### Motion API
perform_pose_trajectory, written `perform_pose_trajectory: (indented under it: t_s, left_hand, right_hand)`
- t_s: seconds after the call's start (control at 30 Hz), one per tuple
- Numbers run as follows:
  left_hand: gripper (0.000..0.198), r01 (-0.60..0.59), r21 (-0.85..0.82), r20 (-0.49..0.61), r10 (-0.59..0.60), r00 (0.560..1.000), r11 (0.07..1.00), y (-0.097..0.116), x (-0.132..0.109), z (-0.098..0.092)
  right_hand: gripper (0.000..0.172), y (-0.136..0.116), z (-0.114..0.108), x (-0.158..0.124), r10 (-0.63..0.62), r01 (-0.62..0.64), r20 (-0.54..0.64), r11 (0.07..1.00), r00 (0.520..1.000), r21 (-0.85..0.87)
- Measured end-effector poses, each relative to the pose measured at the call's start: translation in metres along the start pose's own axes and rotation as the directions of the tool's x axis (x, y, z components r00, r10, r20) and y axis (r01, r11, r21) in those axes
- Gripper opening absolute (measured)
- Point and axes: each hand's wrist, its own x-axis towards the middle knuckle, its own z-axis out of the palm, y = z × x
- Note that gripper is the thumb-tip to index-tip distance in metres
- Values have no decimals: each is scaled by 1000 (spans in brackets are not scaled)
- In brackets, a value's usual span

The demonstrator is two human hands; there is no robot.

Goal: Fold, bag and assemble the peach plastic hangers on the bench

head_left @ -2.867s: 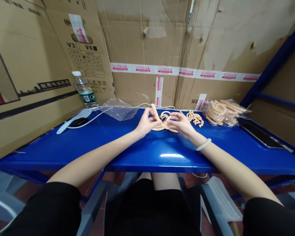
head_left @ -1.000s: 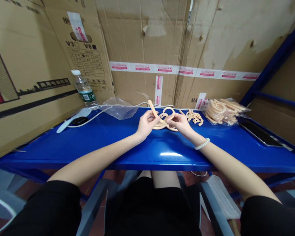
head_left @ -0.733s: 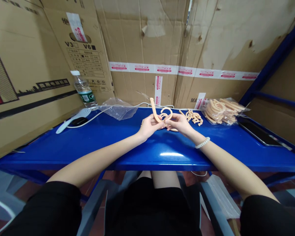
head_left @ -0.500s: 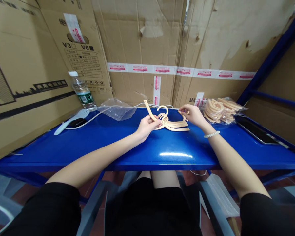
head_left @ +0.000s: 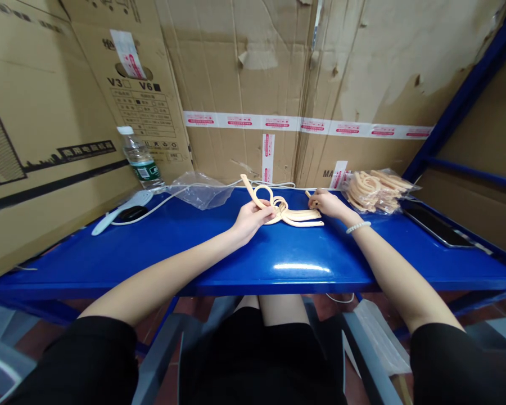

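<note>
Hooked piece (head_left: 249, 190) pinched between left fingers (head_left: 265, 214), jutting above, right fingers (head_left: 316, 201) curled, hold unclear

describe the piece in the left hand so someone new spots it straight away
On the blue table, find the left hand beside the stacked tan pieces. It grips another tan piece, whose end slants up above the hand, while the stacked ones lie low on the table.

small pieces (head_left: 308, 194): partly hidden by right grip (head_left: 329, 203) | left sleeve (head_left: 88, 360): cropped

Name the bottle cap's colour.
The bottle cap is white, best seen in the head view.
</note>
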Motion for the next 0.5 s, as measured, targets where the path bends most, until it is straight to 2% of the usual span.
perform_pose_trajectory:
  t_s: [0.1, 0.17, 0.2, 0.27, 0.33, 0.4, 0.5]
  left_hand:
    - [23, 9, -4, 2, -9, 1000, 1000, 0, 1, -1]
    - [24, 6, 1, 26, -6, 1000, 1000, -1, 1, -1]
    - [26, 1, 8, 41, -1, 999, 1000, -1, 2, -2]
    - [30, -16, 31, 66, 14, 998, 999, -1, 2, -3]
    - [33, -36, 56, 79, 32, 996, 998, -2, 2, -3]
    - [36, -50, 75, 85, 44, 995, 996, -2, 2, -4]
    - [40, -67, 94, 97, 58, 994, 993, -3, 3, -5]
  right_hand:
    - [13, -5, -4, 0, 21, -12, -127, 997, 992, 71]
    - [11, -13, -8, 0, 73, -6, -255, 966, 964, 257]
    - [11, -18, -10, -1, 118, 10, -301, 920, 946, 392]
    - [19, -32, -13, -2, 223, 48, -319, 749, 921, 661]
    - [31, -47, -17, -5, 295, 59, -258, 546, 920, 836]
    - [40, -62, -18, -7, 333, 48, -165, 334, 928, 941]
    - [40, -78, -17, -10, 333, 1, -23, 68, 943, 998]
